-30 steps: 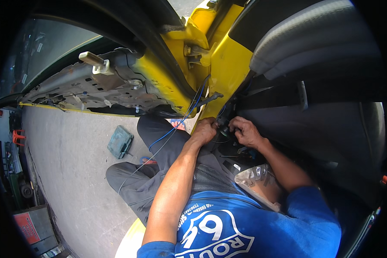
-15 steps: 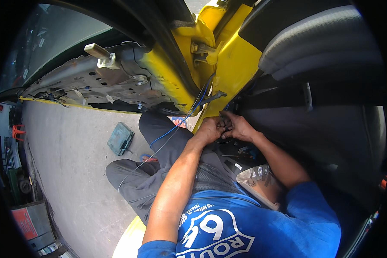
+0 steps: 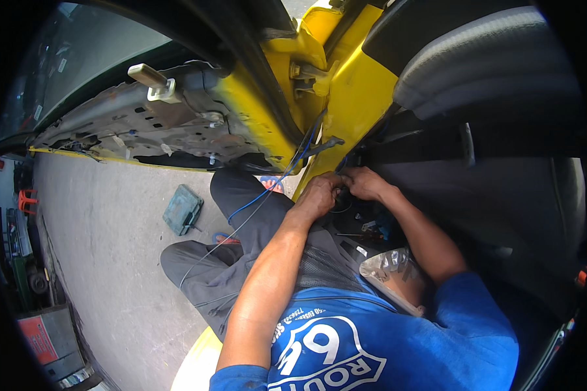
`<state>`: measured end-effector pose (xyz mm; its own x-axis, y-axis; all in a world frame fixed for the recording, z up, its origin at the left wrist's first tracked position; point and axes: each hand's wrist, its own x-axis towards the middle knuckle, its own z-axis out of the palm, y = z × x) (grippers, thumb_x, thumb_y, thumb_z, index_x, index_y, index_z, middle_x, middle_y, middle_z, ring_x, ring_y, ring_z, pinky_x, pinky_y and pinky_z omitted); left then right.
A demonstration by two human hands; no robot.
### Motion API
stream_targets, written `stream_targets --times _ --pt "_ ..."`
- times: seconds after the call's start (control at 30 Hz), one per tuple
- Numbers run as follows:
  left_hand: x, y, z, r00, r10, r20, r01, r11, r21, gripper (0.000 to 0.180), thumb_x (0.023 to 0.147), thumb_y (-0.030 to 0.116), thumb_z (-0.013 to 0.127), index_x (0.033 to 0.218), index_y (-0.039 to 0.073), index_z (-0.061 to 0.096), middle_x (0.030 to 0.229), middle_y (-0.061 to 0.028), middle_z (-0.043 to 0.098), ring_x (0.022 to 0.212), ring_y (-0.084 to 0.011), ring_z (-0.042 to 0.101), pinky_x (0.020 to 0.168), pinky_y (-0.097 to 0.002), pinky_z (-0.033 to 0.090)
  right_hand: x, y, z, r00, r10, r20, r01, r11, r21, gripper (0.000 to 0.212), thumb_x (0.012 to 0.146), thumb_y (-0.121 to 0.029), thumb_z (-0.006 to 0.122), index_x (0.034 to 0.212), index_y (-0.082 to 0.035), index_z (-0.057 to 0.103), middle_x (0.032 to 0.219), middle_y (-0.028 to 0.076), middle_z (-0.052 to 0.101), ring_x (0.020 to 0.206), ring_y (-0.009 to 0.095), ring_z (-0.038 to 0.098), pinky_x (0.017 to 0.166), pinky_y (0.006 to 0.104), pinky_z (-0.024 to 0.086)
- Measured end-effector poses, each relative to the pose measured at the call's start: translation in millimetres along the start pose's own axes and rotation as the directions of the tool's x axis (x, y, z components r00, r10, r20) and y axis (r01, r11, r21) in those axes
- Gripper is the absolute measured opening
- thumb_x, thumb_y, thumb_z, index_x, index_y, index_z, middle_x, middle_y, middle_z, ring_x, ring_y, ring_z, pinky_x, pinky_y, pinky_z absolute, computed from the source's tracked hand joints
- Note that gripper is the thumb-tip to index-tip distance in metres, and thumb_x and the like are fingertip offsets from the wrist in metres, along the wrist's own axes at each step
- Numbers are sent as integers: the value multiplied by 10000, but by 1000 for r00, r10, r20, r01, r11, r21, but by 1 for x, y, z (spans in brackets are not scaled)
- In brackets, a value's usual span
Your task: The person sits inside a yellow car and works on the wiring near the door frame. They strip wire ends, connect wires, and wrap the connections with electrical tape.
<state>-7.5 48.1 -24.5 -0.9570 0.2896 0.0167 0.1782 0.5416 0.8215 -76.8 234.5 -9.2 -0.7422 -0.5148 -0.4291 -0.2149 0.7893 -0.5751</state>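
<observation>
Close together beside the yellow door pillar (image 3: 357, 91), my two hands work low at the edge of the dark footwell. My left hand (image 3: 319, 195) has its fingers curled in, and what they hold is hidden. My right hand (image 3: 368, 184) is closed in a pinch, fingertips against the left hand's. A thin dark loop, perhaps wire, hangs just below them. Blue and grey wires (image 3: 287, 173) run from the pillar, over the gap by the door, and down across my leg.
At left the open door (image 3: 169, 124) shows bare inner metal and a pale handle stub (image 3: 151, 78). A teal case (image 3: 182, 208) lies on the concrete floor (image 3: 111, 247). Beside my lap are small tools (image 3: 372, 228) and a brown plastic-wrapped thing (image 3: 398, 277). The dark dashboard (image 3: 489, 72) overhangs at right.
My right hand has turned, its fingers now more closed and lying over toward the left hand. The left hand has rolled slightly inward, showing more of its back.
</observation>
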Motion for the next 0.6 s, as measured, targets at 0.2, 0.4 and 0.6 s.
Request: stream_targets --times 0.2,0.4,0.6 --pt "-2 9 -5 997 76 -8 -77 997 -13 254 888 10 674 1118 90 750 1060 -214 706 1045 -444 664 900 -503 524 9 7 6 956 189 224 -290 715 636 253 978 -110 634 1203 -44 725 857 41 669 572 82 508 486 260 424" --pt "-1 13 -5 985 -117 -123 123 992 41 138 885 78 731 1009 18 730 988 -237 733 980 -451 695 860 -516 537 -10 22 16 984 172 46 -75 166 983 482 936 -129 724 1383 -15 581 890 -19 596 635 68 478 588 259 437" --pt "1 7 -8 943 -305 -132 289 949 -129 181 899 133 750 1015 -6 753 964 -230 758 953 -405 727 848 -454 552 -47 17 10 998 -54 -32 26 -114 993 629 920 -149 750 1471 -47 466 933 -30 565 697 57 508 689 264 465"
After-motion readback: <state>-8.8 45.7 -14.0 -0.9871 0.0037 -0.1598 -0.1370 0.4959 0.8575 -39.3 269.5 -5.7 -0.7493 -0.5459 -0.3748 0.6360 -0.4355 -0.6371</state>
